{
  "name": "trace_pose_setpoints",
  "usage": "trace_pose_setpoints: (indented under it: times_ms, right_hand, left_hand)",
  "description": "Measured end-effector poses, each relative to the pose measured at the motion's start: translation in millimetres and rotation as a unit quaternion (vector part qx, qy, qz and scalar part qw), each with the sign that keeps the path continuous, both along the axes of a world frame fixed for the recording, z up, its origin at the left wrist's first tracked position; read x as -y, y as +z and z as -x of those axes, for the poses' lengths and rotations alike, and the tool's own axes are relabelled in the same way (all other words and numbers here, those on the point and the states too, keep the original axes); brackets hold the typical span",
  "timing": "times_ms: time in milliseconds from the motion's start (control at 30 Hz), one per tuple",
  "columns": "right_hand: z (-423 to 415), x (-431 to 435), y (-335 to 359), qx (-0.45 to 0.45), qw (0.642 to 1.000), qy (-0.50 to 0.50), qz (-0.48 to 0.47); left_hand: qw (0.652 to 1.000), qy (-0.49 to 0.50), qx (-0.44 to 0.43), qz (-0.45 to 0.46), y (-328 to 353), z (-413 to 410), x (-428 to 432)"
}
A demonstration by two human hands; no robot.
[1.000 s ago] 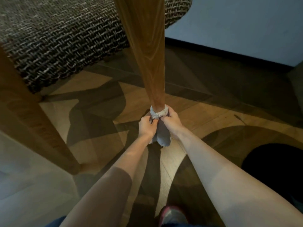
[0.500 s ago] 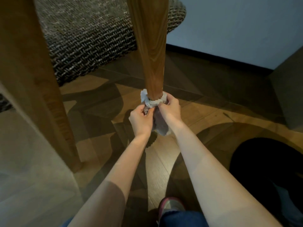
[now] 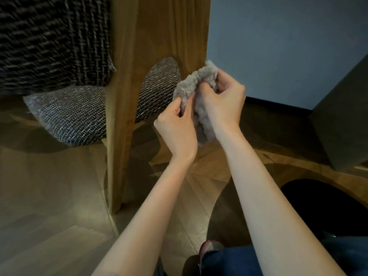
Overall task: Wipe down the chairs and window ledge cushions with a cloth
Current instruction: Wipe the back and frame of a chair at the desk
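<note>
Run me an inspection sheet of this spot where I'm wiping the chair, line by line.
Surface: wooden floor, patterned planks crossed by shadows.
Job's things: grey fluffy cloth bunched at the right edge of the wooden chair leg; woven seat behind a nearer leg.
Clutter: nothing seen.
Hands: left hand pinches the cloth's lower part; right hand grips its upper part.
Cables: nothing seen.
Surroundings: pale wall with dark skirting; dark block at right; shoe at the bottom.
</note>
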State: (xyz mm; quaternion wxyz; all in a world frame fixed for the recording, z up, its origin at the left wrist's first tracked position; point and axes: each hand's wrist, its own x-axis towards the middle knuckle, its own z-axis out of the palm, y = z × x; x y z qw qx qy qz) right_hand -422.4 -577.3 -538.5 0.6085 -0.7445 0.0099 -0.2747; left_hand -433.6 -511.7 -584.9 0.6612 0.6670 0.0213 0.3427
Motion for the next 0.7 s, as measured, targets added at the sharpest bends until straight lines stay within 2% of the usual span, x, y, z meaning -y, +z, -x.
trace_pose_setpoints:
  times_ms: [167, 367, 567, 700]
  right_hand:
    - [1.6, -1.0, 40.7, 0.041, 0.998, 0.032, 0.021]
    - [-4.3, -3.0, 26.3, 0.049, 0.998, 0.023, 0.015]
    - [-14.1, 6.0, -22.5, -0.067, 0.998, 0.012, 0.009]
    - [-17.0, 10.6, 2.5, -0.089, 0.995, 0.035, 0.009]
  left_hand:
    - [0.998, 0.025, -0.002, 0.05, 42.5, -3.4, -4.7]
    - [0.998, 0.019, -0.036, 0.049, 33.6, -8.3, -6.1]
    - [0.994, 0.019, -0.105, 0.009, 12.5, -5.5, 2.7]
    - [0.988, 0.037, -0.14, 0.053, 28.8, -4.5, 9.9]
